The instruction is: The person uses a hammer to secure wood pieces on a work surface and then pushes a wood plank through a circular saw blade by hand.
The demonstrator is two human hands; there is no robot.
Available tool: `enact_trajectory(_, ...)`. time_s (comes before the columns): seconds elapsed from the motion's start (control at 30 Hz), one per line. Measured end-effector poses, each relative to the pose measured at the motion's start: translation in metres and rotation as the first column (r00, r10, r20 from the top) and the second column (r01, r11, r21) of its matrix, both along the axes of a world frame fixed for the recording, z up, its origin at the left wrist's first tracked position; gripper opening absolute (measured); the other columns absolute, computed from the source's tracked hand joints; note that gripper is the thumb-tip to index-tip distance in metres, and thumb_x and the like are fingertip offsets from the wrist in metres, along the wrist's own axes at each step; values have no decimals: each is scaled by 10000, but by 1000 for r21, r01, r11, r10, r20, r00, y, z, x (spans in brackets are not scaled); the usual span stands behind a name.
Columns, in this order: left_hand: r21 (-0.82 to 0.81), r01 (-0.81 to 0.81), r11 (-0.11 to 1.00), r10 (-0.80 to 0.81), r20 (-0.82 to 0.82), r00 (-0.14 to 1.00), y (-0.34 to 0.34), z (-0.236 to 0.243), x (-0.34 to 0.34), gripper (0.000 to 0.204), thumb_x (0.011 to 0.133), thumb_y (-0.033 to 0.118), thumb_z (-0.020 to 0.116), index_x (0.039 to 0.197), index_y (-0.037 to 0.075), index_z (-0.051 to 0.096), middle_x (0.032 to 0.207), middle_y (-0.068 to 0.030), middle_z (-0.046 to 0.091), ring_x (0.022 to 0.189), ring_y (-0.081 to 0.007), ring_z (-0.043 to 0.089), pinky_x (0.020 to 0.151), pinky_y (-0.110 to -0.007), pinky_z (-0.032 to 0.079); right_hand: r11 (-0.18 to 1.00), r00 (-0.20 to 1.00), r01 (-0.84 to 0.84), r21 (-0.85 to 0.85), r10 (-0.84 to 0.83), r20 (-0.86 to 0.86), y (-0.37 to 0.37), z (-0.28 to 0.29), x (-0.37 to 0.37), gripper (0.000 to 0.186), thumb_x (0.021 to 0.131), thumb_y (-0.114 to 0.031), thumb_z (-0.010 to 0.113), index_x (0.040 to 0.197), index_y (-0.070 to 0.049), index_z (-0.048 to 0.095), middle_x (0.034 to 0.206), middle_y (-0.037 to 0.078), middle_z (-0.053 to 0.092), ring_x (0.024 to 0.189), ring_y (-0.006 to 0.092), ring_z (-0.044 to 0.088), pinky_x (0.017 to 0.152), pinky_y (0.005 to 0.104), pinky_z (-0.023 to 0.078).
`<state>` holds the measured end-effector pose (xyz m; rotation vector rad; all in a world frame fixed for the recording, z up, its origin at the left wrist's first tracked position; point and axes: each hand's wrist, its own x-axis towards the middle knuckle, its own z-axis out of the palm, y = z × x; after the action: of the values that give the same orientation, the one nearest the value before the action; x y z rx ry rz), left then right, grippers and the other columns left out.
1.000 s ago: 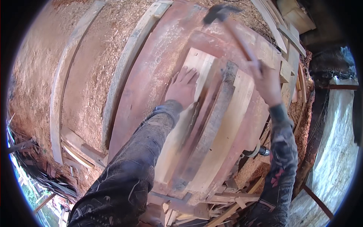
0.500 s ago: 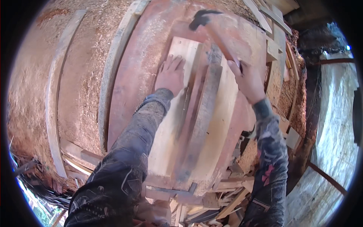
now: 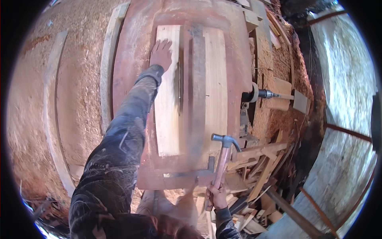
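Observation:
My left hand lies flat, fingers spread, on the far part of a pale wooden board. My right hand is wrapped round the lower handle of a claw hammer, head up, by the near right corner of the reddish worktable. A thin upright saw blade shows at the right side of the left board. To its right runs a long dark straight bar. Beyond that bar lies a second pale board, with a small dark spot on it.
A black shaft with a metal chuck juts from the table's right side. Scrap wood is heaped at the near right. Sawdust covers the ground at left, crossed by long timbers. A pale sheet wall stands far right.
The hammer has come down from over the table's far end to its near right corner, still in my right hand. My left hand stays on the left board. The whole view has shifted.

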<state>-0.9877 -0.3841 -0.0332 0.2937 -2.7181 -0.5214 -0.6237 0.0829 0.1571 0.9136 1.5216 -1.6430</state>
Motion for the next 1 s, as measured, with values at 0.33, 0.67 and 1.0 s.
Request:
enact_trajectory(0.33,290,-320,902,288,147,946,50,24,313,467,952,172,621,1387,17,550,1473,-249,476,1398,-423,398,1162,-514,344,859,768,-463,218,511,-385,-42,-16,81,293,806,-198,760,989,8,659,683,105,648,593,220,634,589,394,522)
enact_trajectory(0.67,-159,-390,907,412,150,898,50,0,259,519,965,289,545,1422,45,508,1528,-204,427,1485,-382,295,1228,-571,187,317,62,-717,621,916,-396,-16,-33,-31,347,810,-266,758,1059,-27,718,897,203,719,845,371,708,737,447,558)
enact_trajectory(1.0,-189,-465,865,490,115,864,49,-15,216,443,1003,295,505,1406,114,535,1511,-90,471,1483,-312,326,1225,-571,169,-144,98,111,983,986,133,149,-161,-413,620,709,-142,818,1246,-78,514,1218,192,594,1124,387,581,956,479,472)
